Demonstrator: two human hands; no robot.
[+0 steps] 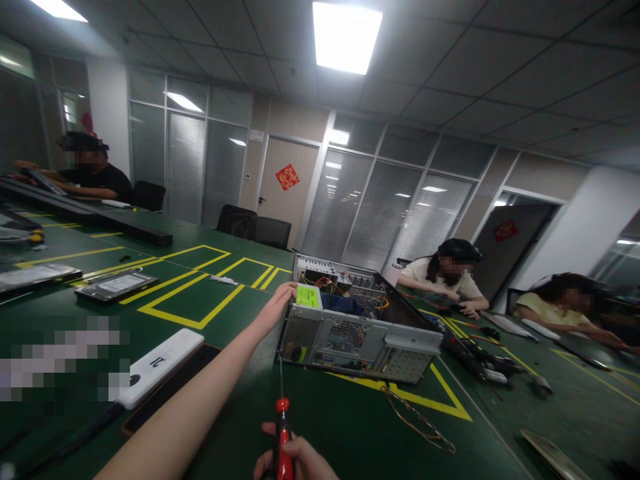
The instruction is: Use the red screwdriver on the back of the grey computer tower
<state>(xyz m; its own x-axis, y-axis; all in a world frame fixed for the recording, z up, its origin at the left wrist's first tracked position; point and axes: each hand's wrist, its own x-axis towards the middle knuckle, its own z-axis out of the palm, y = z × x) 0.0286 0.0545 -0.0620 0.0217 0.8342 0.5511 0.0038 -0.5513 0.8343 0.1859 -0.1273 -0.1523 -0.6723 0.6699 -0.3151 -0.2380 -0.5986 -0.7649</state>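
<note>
One right hand (309, 460) grips one screwdriver (283, 433) pointing to twelve o'clock; one left hand (277, 309) touches one case (373, 330), grip indeterminable.

**Digits 2 and 1 on a white device (163, 369)**

They are printed dark on its casing. A red diamond sign (287, 177) on the pale door (280, 217) bears gold characters, too blurred to read; another red diamond (505, 231) hangs at right, also illegible. The computer case's (367, 337) lime-green label (307, 296) and the drive label (120, 283) carry print too small to read.
</note>
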